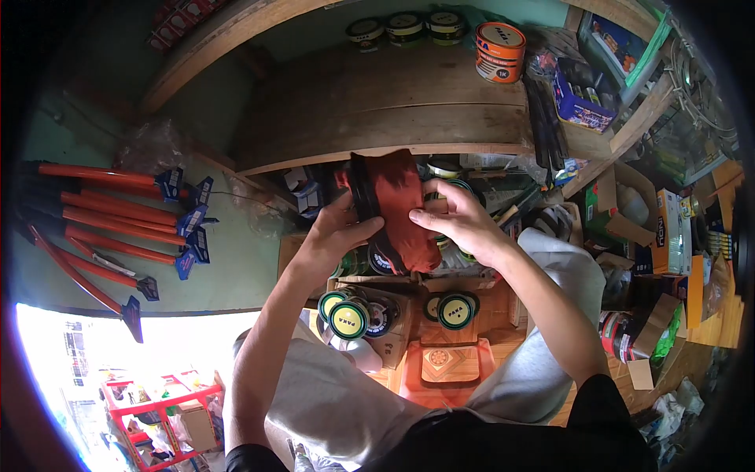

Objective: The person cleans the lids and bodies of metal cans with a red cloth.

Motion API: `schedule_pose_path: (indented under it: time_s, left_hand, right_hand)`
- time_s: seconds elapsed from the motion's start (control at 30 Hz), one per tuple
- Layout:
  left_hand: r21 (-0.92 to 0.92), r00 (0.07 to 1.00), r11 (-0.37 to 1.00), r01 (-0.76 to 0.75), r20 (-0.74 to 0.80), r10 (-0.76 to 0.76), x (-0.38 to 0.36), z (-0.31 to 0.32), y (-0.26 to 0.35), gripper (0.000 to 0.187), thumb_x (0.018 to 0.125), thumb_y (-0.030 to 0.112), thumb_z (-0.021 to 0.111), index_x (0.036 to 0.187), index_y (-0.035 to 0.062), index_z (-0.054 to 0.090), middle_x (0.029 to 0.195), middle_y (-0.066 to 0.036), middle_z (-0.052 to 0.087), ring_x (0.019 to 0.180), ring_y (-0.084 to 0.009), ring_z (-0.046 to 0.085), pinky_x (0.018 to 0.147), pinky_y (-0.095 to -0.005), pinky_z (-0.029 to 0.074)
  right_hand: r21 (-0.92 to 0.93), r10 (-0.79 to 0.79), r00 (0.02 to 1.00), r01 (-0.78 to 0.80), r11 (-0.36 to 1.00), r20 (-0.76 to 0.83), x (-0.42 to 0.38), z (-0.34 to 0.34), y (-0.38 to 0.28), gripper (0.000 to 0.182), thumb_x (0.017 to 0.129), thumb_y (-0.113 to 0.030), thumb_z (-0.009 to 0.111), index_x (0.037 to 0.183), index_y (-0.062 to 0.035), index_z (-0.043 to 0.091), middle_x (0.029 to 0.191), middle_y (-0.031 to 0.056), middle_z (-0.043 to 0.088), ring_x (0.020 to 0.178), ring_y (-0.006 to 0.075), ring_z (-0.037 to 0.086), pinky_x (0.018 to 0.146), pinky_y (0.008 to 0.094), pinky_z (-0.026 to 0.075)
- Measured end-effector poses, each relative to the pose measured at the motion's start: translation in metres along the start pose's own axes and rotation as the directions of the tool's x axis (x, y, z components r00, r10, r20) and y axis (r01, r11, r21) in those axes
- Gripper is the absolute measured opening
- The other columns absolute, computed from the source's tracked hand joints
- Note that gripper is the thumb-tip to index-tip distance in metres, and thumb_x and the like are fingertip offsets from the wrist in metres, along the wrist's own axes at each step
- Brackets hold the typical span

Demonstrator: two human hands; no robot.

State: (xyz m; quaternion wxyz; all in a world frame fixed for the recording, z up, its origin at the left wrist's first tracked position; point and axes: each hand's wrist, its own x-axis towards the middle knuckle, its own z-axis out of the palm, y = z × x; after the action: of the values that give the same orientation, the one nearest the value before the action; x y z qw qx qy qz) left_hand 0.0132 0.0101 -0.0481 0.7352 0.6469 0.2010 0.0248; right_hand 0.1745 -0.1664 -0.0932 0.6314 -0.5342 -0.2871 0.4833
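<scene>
Both of my hands hold a piece of dark red cloth (397,208) with a black strip along its left side, in front of the shelf's edge. My left hand (338,232) grips the black strip, its thumb lying over the front. From the other side my right hand (456,220) pinches the cloth's right edge between thumb and fingers. Below it, yellow-lidded PAKA tins (348,318) stand by a cardboard box (389,346). Another PAKA tin (456,311) is just right of them. Whatever is under the cloth is hidden.
Above runs a wooden shelf (377,102) bearing an orange tin (500,53), several dark tins (405,28) and a blue box (580,98). Orange-handled tools (126,208) hang at left. Open cartons (625,204) crowd the right. A red-framed rack (165,413) stands lower left.
</scene>
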Motion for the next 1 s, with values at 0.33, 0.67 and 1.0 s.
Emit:
schedule_pose_path:
  time_s: [0.33,0.67,1.0]
  left_hand:
    - [0.175,0.984,0.981,-0.083,-0.143,0.109,0.002,-0.007,-0.011,0.032,0.097,0.012,0.064,0.127,0.0037,0.063,0.116,-0.008,0.068,0.109,-0.0116,0.063,0.093,-0.0285,0.051]
    - [0.093,0.926,0.921,-0.378,0.041,0.376,-0.003,0.009,0.013,0.040,0.099,-0.003,0.054,0.139,0.0008,0.051,0.124,-0.012,0.066,0.118,-0.0185,0.062,0.103,-0.0320,0.050]
    - [0.246,0.915,0.893,-0.378,-0.051,0.401,-0.013,0.005,0.007,0.018,0.101,0.004,0.057,0.114,-0.0043,0.067,0.108,-0.008,0.071,0.100,-0.0118,0.065,0.092,-0.0275,0.052]
  right_hand:
    - [0.181,-0.008,0.997,0.022,0.983,-0.078,0.006,0.006,0.002,0.017,0.094,-0.012,0.070,0.109,-0.0046,0.072,0.102,0.0029,0.072,0.096,0.0102,0.066,0.081,0.0269,0.056]
    - [0.245,-0.245,0.970,0.235,0.941,0.010,0.003,-0.001,-0.016,0.026,0.098,0.004,0.054,0.121,0.0009,0.065,0.118,0.0094,0.069,0.105,0.0151,0.066,0.094,0.0301,0.053]
    - [0.174,-0.245,0.956,0.216,0.961,0.164,0.000,0.006,-0.006,0.039,0.091,0.009,0.056,0.128,-0.0003,0.062,0.122,0.0064,0.068,0.111,0.0146,0.064,0.099,0.0285,0.050]
